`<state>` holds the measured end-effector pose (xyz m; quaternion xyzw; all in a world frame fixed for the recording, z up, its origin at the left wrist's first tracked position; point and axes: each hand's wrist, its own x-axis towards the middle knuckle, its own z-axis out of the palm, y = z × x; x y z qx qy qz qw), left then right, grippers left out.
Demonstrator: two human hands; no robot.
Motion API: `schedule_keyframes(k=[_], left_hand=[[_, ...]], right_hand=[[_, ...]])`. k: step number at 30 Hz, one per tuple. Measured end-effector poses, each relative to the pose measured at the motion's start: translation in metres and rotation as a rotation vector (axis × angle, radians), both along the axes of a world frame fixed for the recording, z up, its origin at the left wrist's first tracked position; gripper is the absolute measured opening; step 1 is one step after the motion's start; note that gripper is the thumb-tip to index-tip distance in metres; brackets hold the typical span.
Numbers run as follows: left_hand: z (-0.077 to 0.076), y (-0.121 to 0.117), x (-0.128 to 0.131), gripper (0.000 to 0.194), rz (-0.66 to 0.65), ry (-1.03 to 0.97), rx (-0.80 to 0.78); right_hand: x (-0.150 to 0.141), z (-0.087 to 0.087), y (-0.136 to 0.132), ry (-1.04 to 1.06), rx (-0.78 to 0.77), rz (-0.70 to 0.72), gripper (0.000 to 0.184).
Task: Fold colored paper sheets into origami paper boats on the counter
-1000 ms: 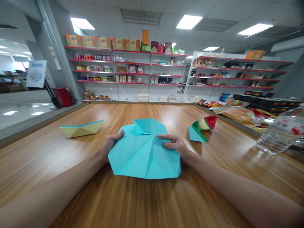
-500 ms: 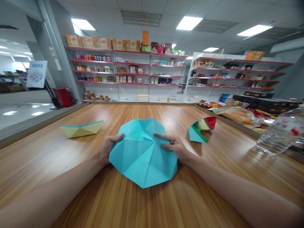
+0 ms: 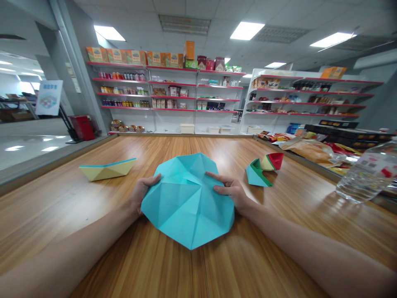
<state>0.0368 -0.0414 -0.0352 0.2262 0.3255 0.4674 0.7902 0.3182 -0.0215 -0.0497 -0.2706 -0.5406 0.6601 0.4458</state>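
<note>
A creased sheet of light-blue origami paper (image 3: 186, 203), roughly many-sided in outline, is held out flat above the wooden table in front of me. My left hand (image 3: 143, 192) grips its left edge, thumb on top and the other fingers hidden beneath. At the right edge my right hand (image 3: 232, 191) holds the sheet too, with thumb and index finger lying on the upper face. To the left rests a yellow paper boat (image 3: 108, 171) with a blue rim. On the right stand a blue-and-green folded paper piece (image 3: 258, 176) and a red-and-yellow one (image 3: 273, 161), touching or overlapping.
A clear plastic bottle (image 3: 366, 174) stands at the table's right side. Beyond the right rim lie snack packets (image 3: 313, 149) and black boxes (image 3: 338, 136). A raised edge (image 3: 186, 135) borders the wooden tabletop (image 3: 102, 265). Stocked shelves (image 3: 172, 85) line the back.
The blue paper's lower tip has shifted slightly right and toward me, and its right side spreads a little wider. My right hand has moved slightly right; the left has barely moved.
</note>
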Motion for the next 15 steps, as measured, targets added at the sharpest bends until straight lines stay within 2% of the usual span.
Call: schedule_keyframes(k=[6, 10, 13, 15], left_hand=[[-0.002, -0.001, -0.002, 0.049, -0.024, 0.019, 0.052], [-0.004, -0.003, 0.005, 0.045, -0.152, 0.097, 0.076], [-0.004, -0.004, 0.014, 0.038, -0.198, 0.15, 0.149], [-0.005, -0.005, 0.021, 0.038, -0.213, 0.14, 0.23]], right_hand=[[0.002, 0.001, 0.001, -0.018, -0.007, 0.012, 0.049], [0.001, -0.001, 0.008, -0.052, 0.032, -0.073, 0.032], [-0.002, 0.001, 0.007, -0.029, 0.024, -0.15, 0.041], [-0.005, 0.002, 0.004, -0.031, -0.014, -0.142, 0.05]])
